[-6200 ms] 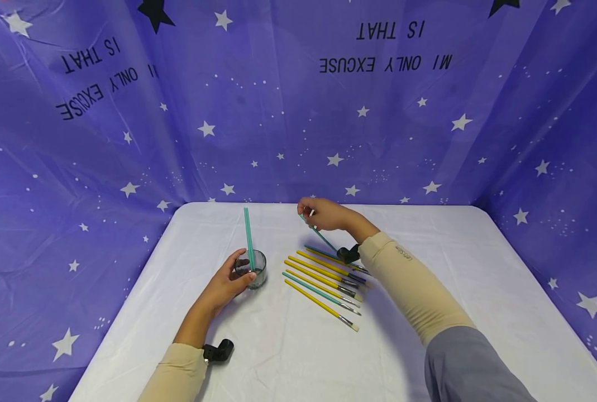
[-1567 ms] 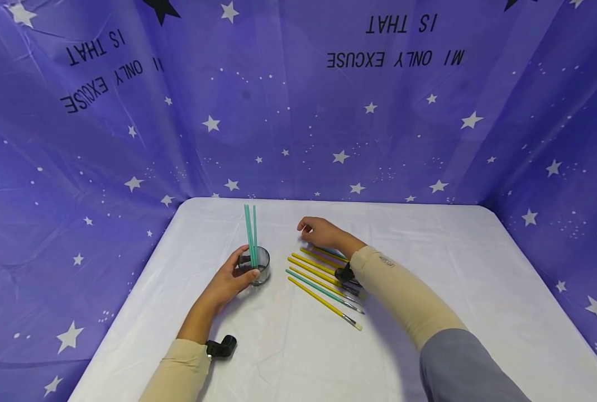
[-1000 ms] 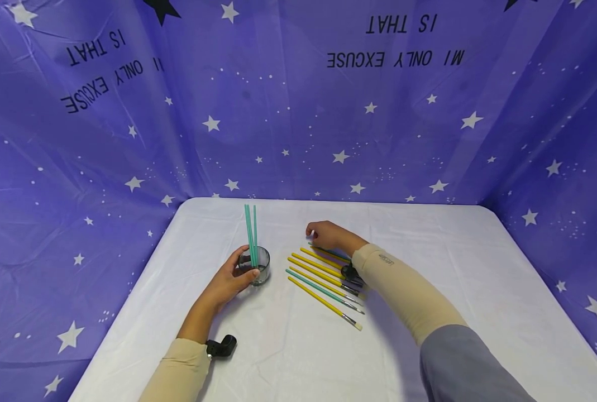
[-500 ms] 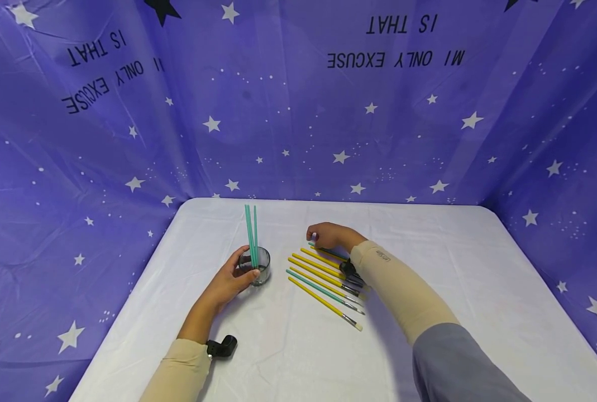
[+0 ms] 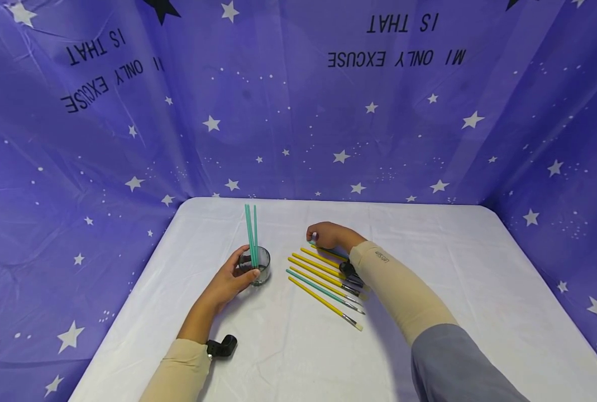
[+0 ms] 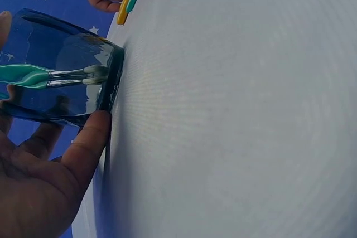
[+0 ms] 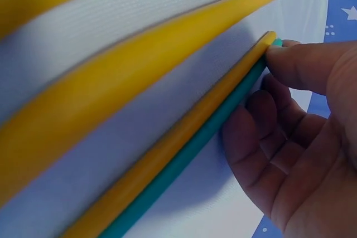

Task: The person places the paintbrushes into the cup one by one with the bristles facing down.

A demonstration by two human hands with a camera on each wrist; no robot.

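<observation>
On the left of the table in the head view, my left hand (image 5: 230, 282) grips a clear drinking glass (image 5: 264, 263), thumb and fingers around its side. Inside the glass lean three teal paintbrushes (image 5: 256, 229), handles up; the left wrist view shows bristles (image 6: 96, 75) near its bottom. My right hand (image 5: 326, 234) is at the far end of a row of paintbrushes. In the right wrist view its thumb and index finger pinch the handle end of a teal paintbrush (image 7: 197, 143). A yellow paintbrush (image 7: 187, 126) lies right alongside that handle. The forearm hides several brush heads.
Several yellow paintbrushes (image 5: 323, 302) and another teal paintbrush (image 5: 318, 288) lie side by side, bristles toward the right. They rest on a white-covered table (image 5: 298, 363). A purple star-patterned curtain (image 5: 298, 111) surrounds the far edge and sides.
The teal paintbrush that the right hand held 6.2 s ago now stands in the glass. The right hand has come down onto another teal paintbrush. The left hand stays on the glass.
</observation>
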